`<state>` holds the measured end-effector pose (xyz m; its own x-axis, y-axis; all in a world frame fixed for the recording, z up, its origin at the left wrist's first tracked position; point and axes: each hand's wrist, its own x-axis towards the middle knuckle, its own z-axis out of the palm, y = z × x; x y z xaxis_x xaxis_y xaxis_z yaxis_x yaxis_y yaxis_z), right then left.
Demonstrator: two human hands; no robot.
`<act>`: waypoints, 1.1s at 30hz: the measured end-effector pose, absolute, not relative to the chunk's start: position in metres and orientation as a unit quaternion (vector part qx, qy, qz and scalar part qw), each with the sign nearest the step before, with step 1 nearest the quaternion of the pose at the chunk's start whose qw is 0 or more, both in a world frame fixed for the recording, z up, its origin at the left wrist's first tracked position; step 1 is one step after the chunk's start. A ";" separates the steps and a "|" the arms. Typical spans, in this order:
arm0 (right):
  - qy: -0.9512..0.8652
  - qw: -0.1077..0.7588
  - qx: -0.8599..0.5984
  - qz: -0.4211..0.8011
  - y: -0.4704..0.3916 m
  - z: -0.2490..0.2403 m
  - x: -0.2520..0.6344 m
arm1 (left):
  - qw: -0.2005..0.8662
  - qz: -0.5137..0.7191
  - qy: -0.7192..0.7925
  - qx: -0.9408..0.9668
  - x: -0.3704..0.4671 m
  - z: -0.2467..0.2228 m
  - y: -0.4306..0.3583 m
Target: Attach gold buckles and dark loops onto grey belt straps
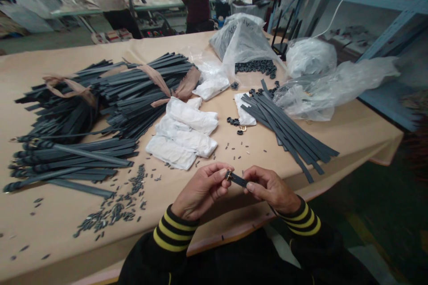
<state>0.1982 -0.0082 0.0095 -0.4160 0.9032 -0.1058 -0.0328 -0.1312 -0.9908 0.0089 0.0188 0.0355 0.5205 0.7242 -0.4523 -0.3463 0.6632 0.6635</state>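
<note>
Between my two hands, over the near edge of the table, a dark grey belt strap [239,181] is held with its gold-coloured buckle [229,175] toward the left. My left hand [204,188] pinches the buckle end between thumb and fingers. Closed on the strap just to the right is my right hand [272,188]; the strap's other end is hidden behind it. A loose gold buckle [244,128] and several small black loops [233,121] lie farther back. To the right rests a fan of dark straps [290,129].
Large tied strap bundles [143,84] and straps with buckles [73,160] cover the left side. Small dark pieces [115,209] are scattered in front. White wrapped packets [187,129] lie mid-table. A clear bag [247,40] spills black loops. Two people stand beyond the table.
</note>
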 end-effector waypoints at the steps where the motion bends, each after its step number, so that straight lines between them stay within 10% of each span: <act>1: -0.556 0.365 -0.398 0.632 -0.008 0.010 0.198 | 0.846 0.316 0.358 0.239 0.011 0.034 0.017; 33: -0.665 0.319 -0.544 0.399 -0.010 0.024 0.173 | 0.539 0.409 0.525 0.517 0.027 0.012 0.003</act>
